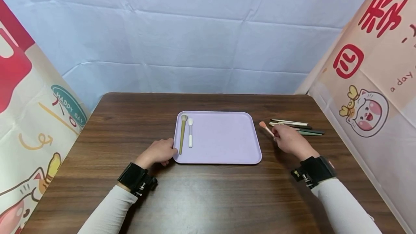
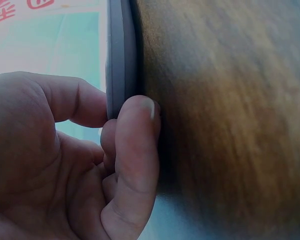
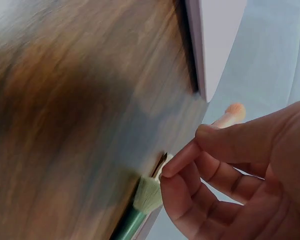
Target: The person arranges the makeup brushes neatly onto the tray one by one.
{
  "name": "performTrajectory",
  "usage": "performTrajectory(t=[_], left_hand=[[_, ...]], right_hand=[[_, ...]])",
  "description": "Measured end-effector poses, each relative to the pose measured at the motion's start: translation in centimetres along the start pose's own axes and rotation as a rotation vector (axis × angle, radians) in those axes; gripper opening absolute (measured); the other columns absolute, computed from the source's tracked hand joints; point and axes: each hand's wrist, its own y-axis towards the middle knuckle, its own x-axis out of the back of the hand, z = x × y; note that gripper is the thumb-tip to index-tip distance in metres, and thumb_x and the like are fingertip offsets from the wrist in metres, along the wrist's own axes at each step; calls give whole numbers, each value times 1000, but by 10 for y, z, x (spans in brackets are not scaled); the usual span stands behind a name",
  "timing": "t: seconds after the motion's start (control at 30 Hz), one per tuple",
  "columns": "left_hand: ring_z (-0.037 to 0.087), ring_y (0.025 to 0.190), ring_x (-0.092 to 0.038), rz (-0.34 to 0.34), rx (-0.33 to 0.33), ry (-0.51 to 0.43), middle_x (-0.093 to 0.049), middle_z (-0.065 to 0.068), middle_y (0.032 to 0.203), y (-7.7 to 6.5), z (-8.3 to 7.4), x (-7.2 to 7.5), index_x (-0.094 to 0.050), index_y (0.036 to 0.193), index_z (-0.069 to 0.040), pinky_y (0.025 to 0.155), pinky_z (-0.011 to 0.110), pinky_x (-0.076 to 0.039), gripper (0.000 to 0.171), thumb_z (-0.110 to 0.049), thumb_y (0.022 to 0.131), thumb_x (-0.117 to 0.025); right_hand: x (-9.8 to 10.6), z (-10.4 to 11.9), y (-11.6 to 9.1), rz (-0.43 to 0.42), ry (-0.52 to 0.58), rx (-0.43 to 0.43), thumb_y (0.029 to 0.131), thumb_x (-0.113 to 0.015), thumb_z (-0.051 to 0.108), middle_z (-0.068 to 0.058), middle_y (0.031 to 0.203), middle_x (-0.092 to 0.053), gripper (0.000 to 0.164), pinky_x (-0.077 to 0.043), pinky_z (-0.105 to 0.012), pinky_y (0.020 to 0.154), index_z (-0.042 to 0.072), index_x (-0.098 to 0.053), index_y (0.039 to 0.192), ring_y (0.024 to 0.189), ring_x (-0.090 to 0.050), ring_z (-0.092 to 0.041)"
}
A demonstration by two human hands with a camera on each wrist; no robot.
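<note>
While our left hand (image 1: 160,151) sits at about eight o'clock of the lilac tray (image 1: 224,137), its grip is clamped on the tray's rim, fingers bent around the edge in the left wrist view. Well apart from it, at about three o'clock of the tray, our right hand (image 1: 289,138) has its grip together on the handle of a peach brush (image 1: 267,129), pinched between thumb and fingers. We see the bristles pointing toward ten o'clock, near the tray's edge yet not over it.

Just beyond our right hand, toward two o'clock, we have a loose bunch of brushes on the desk (image 1: 201,194): a pale-handled brush (image 1: 292,122) lies farthest off, and a green brush (image 1: 312,134) lies nearest us, handles running toward three o'clock. In the right wrist view, pale bristles top a green handle just beside our fingers.

On the nine o'clock side of the tray, we find an olive brush (image 1: 182,134) and, beside it, a white brush (image 1: 190,136). They lie apart, both heads toward twelve. Behind the desk, at twelve o'clock, we face a light blue cloth (image 1: 195,39).
</note>
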Motion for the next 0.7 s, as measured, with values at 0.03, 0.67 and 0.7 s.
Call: performTrajectory(t=[0.03,0.67,0.7], left_hand=[[18,52,-63,0,-1,0,-62,7,71,0,0,0,-60,108,-2,52,31,-52,21,-19,98,-54],[17,51,-63,-13,-5,5,-62,7,70,1,1,-2,-60,106,-3,52,31,-52,20,-20,97,-54],[17,51,-63,-12,-6,5,-62,7,70,2,1,-2,-60,106,-3,52,31,-53,19,-20,97,-54]], right_hand=[[0,2,1,1,-2,-2,94,-64,1,-9,84,-61,10,-45,-41,63,-1,-63,103,72,-54,-22],[-7,28,21,30,27,14,95,-63,3,-10,85,-61,10,-46,-41,66,-3,-63,104,73,-54,-23],[-7,29,22,27,22,20,95,-64,3,-10,85,-61,10,-46,-41,66,-3,-63,104,73,-54,-23]])
